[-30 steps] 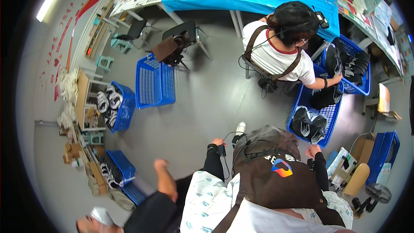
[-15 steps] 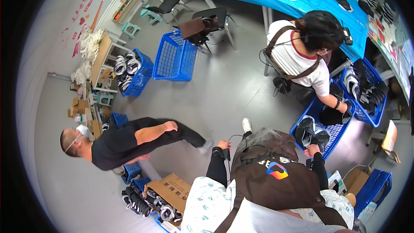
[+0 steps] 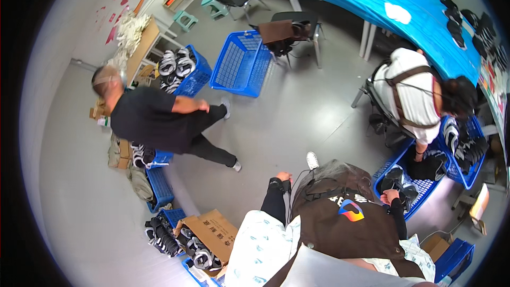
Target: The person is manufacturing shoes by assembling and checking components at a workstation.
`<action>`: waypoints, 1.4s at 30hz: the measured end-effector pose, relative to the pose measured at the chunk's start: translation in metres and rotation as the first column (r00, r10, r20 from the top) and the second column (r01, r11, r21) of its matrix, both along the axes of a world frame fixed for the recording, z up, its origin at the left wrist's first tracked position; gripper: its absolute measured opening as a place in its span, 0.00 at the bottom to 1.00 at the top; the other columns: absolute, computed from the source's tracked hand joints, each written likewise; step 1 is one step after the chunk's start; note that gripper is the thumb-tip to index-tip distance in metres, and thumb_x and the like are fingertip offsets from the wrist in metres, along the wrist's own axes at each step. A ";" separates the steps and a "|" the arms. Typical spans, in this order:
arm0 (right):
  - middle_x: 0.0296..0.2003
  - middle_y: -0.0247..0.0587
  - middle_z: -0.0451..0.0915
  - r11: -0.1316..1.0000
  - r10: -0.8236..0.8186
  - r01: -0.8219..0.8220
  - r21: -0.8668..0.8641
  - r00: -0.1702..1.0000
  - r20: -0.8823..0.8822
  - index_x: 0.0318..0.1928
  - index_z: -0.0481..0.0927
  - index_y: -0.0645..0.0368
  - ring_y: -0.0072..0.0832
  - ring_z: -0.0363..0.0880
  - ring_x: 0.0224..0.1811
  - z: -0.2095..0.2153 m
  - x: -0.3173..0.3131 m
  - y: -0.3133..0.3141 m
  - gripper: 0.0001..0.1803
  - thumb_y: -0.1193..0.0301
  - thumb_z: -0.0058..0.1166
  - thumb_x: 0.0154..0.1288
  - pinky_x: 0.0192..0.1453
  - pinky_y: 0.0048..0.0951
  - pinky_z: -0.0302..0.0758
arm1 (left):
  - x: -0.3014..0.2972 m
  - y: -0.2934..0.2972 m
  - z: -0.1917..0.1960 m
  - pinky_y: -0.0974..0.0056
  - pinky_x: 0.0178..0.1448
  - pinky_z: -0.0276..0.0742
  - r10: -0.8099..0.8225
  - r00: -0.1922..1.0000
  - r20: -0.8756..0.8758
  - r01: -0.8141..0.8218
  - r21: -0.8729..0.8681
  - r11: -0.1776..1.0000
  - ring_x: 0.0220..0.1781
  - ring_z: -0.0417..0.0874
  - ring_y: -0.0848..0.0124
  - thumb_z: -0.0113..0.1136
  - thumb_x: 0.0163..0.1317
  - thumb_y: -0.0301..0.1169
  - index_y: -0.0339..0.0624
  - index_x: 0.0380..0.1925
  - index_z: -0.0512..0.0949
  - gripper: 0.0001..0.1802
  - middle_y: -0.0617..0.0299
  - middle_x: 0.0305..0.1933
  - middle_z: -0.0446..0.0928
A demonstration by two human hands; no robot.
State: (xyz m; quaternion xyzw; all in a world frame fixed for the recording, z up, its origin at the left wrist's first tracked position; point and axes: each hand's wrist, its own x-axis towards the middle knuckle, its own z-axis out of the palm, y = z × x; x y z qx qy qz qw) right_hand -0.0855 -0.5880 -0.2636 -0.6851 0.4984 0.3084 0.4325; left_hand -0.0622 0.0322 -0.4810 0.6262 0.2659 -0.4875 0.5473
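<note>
Grey workshop floor (image 3: 297,127) seen from above, crates all round. Far left: cardboard box (image 3: 210,231) and low blue crates of dark shoes (image 3: 159,234) by the wall, then a person in black (image 3: 154,119) striding across the floor. Behind that person a blue crate of black-and-white shoes (image 3: 183,69), next to it an empty blue basket (image 3: 239,64) tilted on edge, a dark chair (image 3: 289,32) beyond it. Centre bottom: the wearer's own body, brown apron (image 3: 345,223) over a pale patterned top. Left hand (image 3: 284,176) in a black sleeve sits out over the floor near a white shoe toe (image 3: 312,159), fingers loosely curled, holding nothing that I can see. Right hand (image 3: 390,196) reaches into the blue crate (image 3: 419,186) at the right, on or just beside a dark shoe (image 3: 396,175); grip state I cannot tell, hand partly hidden by the apron. Shoe judged light, soft upper, stiffer sole, not fragile; best taken at the heel or collar opening. Further right a seated person in white shirt (image 3: 409,95) bends over another blue crate (image 3: 467,149) of shoes. Blue-covered tabletop (image 3: 382,0) runs along the top right.
</note>
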 end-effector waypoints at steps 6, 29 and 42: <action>0.27 0.46 0.86 0.999 0.031 -0.036 -0.031 0.987 -0.156 0.35 0.82 0.61 0.35 0.86 0.22 -0.014 -0.014 -0.021 0.11 0.66 0.53 0.69 0.23 0.37 0.82 | 0.044 -0.029 0.024 0.58 0.26 0.76 0.124 0.990 0.072 -0.120 -0.060 0.991 0.20 0.81 0.65 0.56 0.68 0.38 0.38 0.33 0.81 0.14 0.57 0.22 0.81; 0.29 0.44 0.88 0.698 0.716 -0.715 0.044 0.696 -0.051 0.34 0.86 0.60 0.33 0.88 0.28 -0.087 0.243 0.103 0.19 0.58 0.53 0.70 0.30 0.33 0.83 | -0.078 0.047 0.065 0.60 0.29 0.80 0.607 0.791 -0.084 -0.599 0.099 0.795 0.29 0.85 0.65 0.48 0.72 0.34 0.41 0.59 0.78 0.20 0.51 0.37 0.86; 0.25 0.46 0.86 0.621 0.780 -0.781 -0.066 0.606 0.156 0.34 0.83 0.67 0.34 0.86 0.23 -0.039 0.272 0.158 0.15 0.64 0.56 0.70 0.27 0.34 0.83 | -0.019 0.067 0.061 0.60 0.28 0.81 0.829 0.560 -0.018 -0.829 0.010 0.560 0.31 0.85 0.64 0.53 0.75 0.43 0.43 0.57 0.73 0.19 0.56 0.46 0.85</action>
